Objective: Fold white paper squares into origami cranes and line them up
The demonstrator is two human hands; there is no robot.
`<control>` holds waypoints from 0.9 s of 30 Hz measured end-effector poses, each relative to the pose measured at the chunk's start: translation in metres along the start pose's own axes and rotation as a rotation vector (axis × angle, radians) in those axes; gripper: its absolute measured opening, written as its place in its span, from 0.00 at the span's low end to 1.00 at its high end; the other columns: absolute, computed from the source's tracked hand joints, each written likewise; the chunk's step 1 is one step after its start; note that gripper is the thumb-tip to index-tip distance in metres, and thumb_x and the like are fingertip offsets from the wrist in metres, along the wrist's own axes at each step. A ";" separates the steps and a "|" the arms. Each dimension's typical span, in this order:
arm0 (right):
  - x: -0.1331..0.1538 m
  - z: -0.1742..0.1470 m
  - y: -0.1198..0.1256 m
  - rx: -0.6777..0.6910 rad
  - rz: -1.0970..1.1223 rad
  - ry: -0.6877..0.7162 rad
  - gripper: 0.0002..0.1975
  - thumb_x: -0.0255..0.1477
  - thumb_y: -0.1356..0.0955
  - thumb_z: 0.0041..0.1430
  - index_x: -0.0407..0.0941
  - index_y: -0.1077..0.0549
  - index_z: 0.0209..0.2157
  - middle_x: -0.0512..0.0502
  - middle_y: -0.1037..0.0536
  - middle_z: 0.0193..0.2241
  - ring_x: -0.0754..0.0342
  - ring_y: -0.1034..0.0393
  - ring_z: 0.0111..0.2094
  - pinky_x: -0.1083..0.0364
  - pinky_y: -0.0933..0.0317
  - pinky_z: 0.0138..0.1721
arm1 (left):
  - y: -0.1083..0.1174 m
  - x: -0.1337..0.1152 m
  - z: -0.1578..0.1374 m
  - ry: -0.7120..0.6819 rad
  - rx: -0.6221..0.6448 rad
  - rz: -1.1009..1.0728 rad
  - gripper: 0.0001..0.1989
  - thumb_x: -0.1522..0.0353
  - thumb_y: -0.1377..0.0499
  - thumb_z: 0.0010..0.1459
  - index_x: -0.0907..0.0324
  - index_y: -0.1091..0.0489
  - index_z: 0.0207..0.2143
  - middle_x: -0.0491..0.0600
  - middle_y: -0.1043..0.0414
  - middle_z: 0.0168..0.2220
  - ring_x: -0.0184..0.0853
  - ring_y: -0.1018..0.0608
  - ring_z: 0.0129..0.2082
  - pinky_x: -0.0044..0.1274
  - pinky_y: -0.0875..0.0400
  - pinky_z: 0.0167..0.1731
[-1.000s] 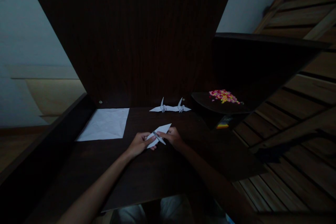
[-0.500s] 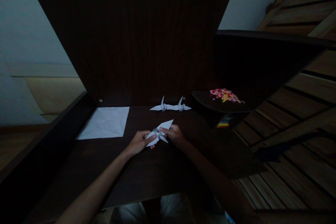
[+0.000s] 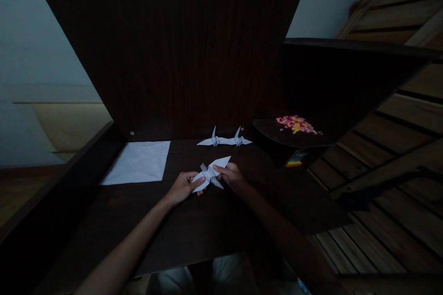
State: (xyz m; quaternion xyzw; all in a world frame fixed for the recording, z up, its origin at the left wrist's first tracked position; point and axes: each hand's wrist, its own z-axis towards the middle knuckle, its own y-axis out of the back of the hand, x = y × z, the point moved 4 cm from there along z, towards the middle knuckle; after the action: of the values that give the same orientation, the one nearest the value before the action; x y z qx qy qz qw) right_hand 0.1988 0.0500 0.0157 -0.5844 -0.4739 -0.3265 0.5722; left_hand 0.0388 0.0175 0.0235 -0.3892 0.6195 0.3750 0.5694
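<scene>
A white paper crane (image 3: 209, 174) is held between my two hands above the dark desk, its wings spread out to the sides. My left hand (image 3: 183, 187) pinches the lower left wing, thumb on top. The upper right wing is pinched by my right hand (image 3: 230, 176), with the thumb pressed near the crane's body. Beyond my hands, two more white paper cranes stand side by side against the back panel: the left crane (image 3: 211, 141) and the right crane (image 3: 242, 141). Some fingers are hidden under the paper.
A creased white paper sheet (image 3: 138, 162) lies flat at the left of the desk (image 3: 187, 226). On a raised corner shelf (image 3: 265, 127) at the right is a pile of small pink, red and yellow pieces (image 3: 296, 124). A tall dark panel (image 3: 173, 46) rises behind.
My hands have drawn the crane's wings slightly farther apart, and its middle looks flatter and more open. The two cranes behind and the sheet stay where they were.
</scene>
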 end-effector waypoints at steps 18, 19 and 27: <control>0.001 0.002 0.004 -0.027 -0.010 0.036 0.16 0.34 0.23 0.31 0.40 0.25 0.21 0.48 0.25 0.21 0.60 0.37 0.20 0.60 0.48 0.18 | 0.008 -0.001 0.001 0.008 -0.009 0.050 0.18 0.55 0.37 0.49 0.63 0.27 0.26 0.47 0.28 0.21 0.29 0.29 0.19 0.20 0.36 0.21; 0.001 0.003 0.005 -0.019 -0.024 0.038 0.16 0.34 0.23 0.31 0.39 0.25 0.21 0.48 0.25 0.21 0.60 0.37 0.20 0.60 0.48 0.18 | 0.008 -0.001 0.001 0.013 0.006 0.055 0.18 0.55 0.37 0.49 0.63 0.27 0.26 0.47 0.28 0.21 0.29 0.29 0.19 0.20 0.36 0.21; 0.000 0.004 0.008 0.046 -0.084 0.043 0.15 0.35 0.23 0.34 0.39 0.26 0.21 0.48 0.26 0.20 0.60 0.39 0.20 0.59 0.47 0.19 | 0.012 0.001 0.002 0.041 0.039 0.074 0.19 0.54 0.37 0.49 0.64 0.27 0.26 0.48 0.28 0.21 0.30 0.28 0.19 0.20 0.35 0.22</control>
State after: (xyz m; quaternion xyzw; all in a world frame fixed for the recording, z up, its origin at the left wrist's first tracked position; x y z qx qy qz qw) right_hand 0.2050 0.0551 0.0124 -0.5434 -0.4932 -0.3515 0.5813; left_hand 0.0285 0.0239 0.0225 -0.3624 0.6521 0.3757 0.5497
